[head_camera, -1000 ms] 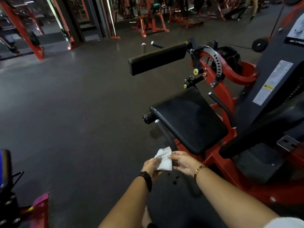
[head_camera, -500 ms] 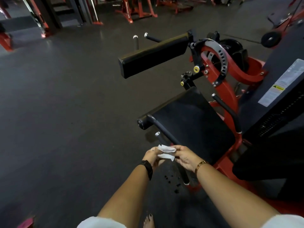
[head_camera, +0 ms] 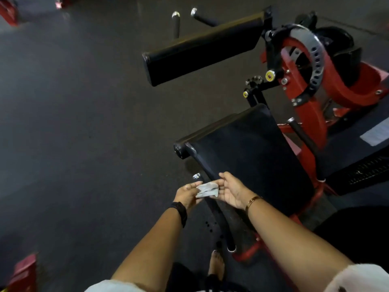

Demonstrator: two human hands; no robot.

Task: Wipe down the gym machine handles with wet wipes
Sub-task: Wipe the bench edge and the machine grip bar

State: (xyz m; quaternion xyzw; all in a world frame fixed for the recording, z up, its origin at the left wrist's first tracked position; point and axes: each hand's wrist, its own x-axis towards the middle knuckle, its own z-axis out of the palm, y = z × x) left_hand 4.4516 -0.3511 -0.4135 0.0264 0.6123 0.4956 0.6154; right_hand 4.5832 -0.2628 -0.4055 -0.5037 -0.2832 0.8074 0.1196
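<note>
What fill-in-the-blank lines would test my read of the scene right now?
1. The left hand and right hand pinch one ____ between them.
2. The machine's frame is painted ____.
3. The gold bracelet sits on the ____ wrist.
4. The seat pad is coloured ____.
Missing words: wipe; red; right; black.

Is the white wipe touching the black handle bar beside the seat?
Cannot tell. In the head view the wipe, held by the left hand and right hand, overlaps the handle bar, so neither contact nor a gap shows.
</note>
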